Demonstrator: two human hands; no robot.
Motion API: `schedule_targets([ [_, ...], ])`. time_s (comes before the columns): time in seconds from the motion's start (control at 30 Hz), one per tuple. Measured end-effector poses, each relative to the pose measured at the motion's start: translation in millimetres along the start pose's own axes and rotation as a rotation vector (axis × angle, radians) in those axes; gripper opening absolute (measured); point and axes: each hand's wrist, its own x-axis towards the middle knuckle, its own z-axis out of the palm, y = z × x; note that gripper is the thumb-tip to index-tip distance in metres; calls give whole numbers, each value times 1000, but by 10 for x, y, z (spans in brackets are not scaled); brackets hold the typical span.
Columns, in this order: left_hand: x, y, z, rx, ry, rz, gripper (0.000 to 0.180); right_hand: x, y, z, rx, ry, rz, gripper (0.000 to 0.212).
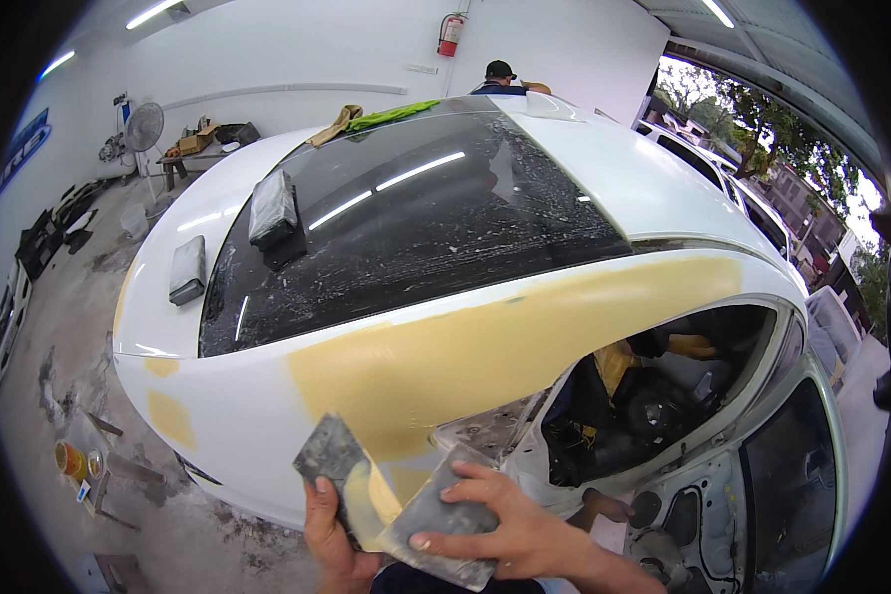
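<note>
Grey pad gripped in the left hand, second grey pad clasped by the right hand, pale yellow strip between them, both pads held before a yellow-patched white car, dark window glass beyond.

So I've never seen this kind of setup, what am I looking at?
No robot here, just a person wearing a fisheye camera on their head; it looks down and bends straight edges. Their bare left hand holds a dark flat plate, the bare right hand a grey flat plate; yellowish material shows between. Ahead is a white car with a yellow patch. One grey block lies on its dark glass, another on the bodywork beside it; a green cloth lies farther back.
</note>
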Motion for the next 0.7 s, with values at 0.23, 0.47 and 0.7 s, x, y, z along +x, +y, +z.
schedule_targets([
  [0.23,159,717,-349,-95,64,222,57,860,100,-296,-918,167,110,57],
  [0.47,140,555,-428,-139,58,104,56,1602,404,428,-984,166,188,43],
  [0.7,200,547,-438,-103,84,61,54,1132,419,251,-949,144,205,47],
])
